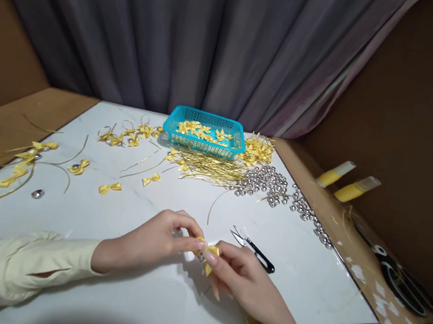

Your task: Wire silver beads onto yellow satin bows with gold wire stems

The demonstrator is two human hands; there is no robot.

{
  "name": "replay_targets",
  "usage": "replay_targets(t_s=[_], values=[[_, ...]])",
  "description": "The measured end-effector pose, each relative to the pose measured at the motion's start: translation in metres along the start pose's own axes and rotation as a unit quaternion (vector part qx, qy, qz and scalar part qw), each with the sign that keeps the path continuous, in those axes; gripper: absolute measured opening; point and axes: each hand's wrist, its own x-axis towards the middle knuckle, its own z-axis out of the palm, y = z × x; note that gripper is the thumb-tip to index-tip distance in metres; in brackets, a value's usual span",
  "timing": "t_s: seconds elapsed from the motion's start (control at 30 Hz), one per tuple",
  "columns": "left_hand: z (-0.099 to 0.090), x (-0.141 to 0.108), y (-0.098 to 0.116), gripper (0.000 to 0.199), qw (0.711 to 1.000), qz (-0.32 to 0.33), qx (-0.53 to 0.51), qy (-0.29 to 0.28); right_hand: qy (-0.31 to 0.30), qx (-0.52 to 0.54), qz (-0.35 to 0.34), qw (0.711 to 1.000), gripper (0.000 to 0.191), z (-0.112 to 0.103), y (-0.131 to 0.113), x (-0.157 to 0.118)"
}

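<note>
A yellow ribbon bow (211, 260) is pinched between both hands over the front of the white board. My left hand (169, 237) holds its left side between thumb and fingertips. On its right side, my right hand (237, 270) is closed with the thumb pressed on the bow. Something small and silvery shows under the thumbs, partly covered. Just behind my right hand lie black-handled thread snips (257, 252). Loose yellow bows (110, 188) and a single silver bead-like piece (37, 193) rest on the board to the left.
A blue basket (169, 131) with yellow bows stands at the back. Gold cords (213, 167) and a heap of silver pieces (265, 181) lie before it and to its right. Large scissors (401, 275) and two yellow-filled tubes (356, 189) are at the right edge.
</note>
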Motion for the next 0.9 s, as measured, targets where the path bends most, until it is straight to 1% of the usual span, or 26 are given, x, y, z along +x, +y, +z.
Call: replay_targets(t_s=[0.1, 0.2, 0.27, 0.33, 0.4, 0.47, 0.53, 0.6, 0.67, 0.8, 0.9], values=[[0.002, 0.0, -0.005, 0.018, 0.998, 0.03, 0.045, 0.044, 0.043, -0.061, -0.018, 0.997, 0.045, 0.001, 0.002, 0.001], [0.005, -0.003, -0.009, 0.026, 0.982, 0.094, 0.136, 0.091, 0.107, -0.119, -0.041, 0.986, 0.045, 0.004, 0.006, 0.003], [0.008, -0.006, -0.009, 0.029, 0.97, 0.133, 0.183, 0.088, 0.133, -0.132, -0.051, 0.981, 0.042, 0.005, 0.007, 0.003], [0.01, -0.01, -0.008, 0.03, 0.972, 0.136, 0.184, 0.061, 0.125, -0.129, -0.058, 0.982, 0.036, 0.007, 0.007, 0.001], [0.012, -0.011, -0.006, 0.032, 0.986, 0.103, 0.128, 0.021, 0.089, -0.124, -0.067, 0.986, 0.027, 0.008, 0.006, 0.0], [0.013, -0.011, -0.005, 0.032, 0.998, 0.057, 0.022, -0.025, 0.057, -0.119, -0.069, 0.989, 0.023, 0.009, 0.004, -0.002], [0.014, -0.009, -0.004, 0.033, 0.994, 0.024, -0.09, -0.062, 0.046, -0.113, -0.065, 0.99, 0.022, 0.009, 0.003, -0.002], [0.013, -0.007, -0.005, 0.034, 0.984, 0.012, -0.159, -0.077, 0.046, -0.116, -0.065, 0.99, 0.022, 0.009, 0.003, -0.002], [0.013, -0.005, -0.007, 0.035, 0.981, -0.001, -0.18, -0.069, 0.046, -0.125, -0.07, 0.989, 0.022, 0.009, 0.003, -0.002], [0.013, -0.002, -0.013, 0.034, 0.981, -0.049, -0.188, -0.02, 0.05, -0.157, -0.071, 0.984, 0.022, 0.007, 0.004, -0.003], [0.012, 0.003, -0.021, 0.032, 0.976, -0.061, -0.209, 0.008, 0.057, -0.196, -0.058, 0.977, 0.022, 0.003, 0.004, -0.006]])
